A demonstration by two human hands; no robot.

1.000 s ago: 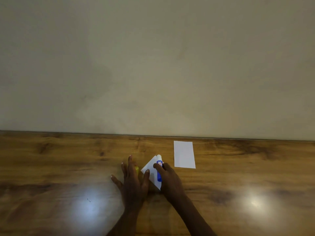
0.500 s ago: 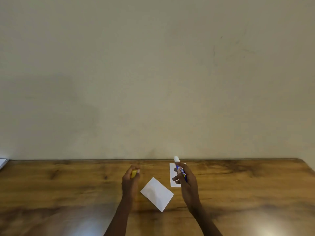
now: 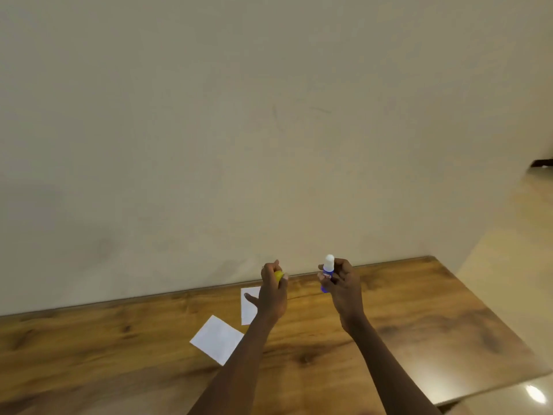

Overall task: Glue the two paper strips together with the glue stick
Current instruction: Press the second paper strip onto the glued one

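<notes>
My right hand [image 3: 344,290] holds a blue glue stick [image 3: 327,272] upright above the table, its white glue tip exposed at the top. My left hand [image 3: 272,292] is raised beside it, fingers closed around the yellow cap [image 3: 279,276]. Two white paper strips lie flat on the wooden table [image 3: 419,319]. One paper strip [image 3: 217,339] sits turned at an angle, left of my left forearm. The other paper strip [image 3: 247,307] lies farther back, partly hidden behind my left hand.
A plain beige wall [image 3: 239,130] rises right behind the table's far edge. The table's right edge drops off to a pale glossy floor [image 3: 508,250]. A dark object [image 3: 543,163] shows at the far right.
Both hands have lifted off the paper and table, the right carrying the glue stick up, the left the cap. The view has swung right, so the strips now lie left of my hands.
</notes>
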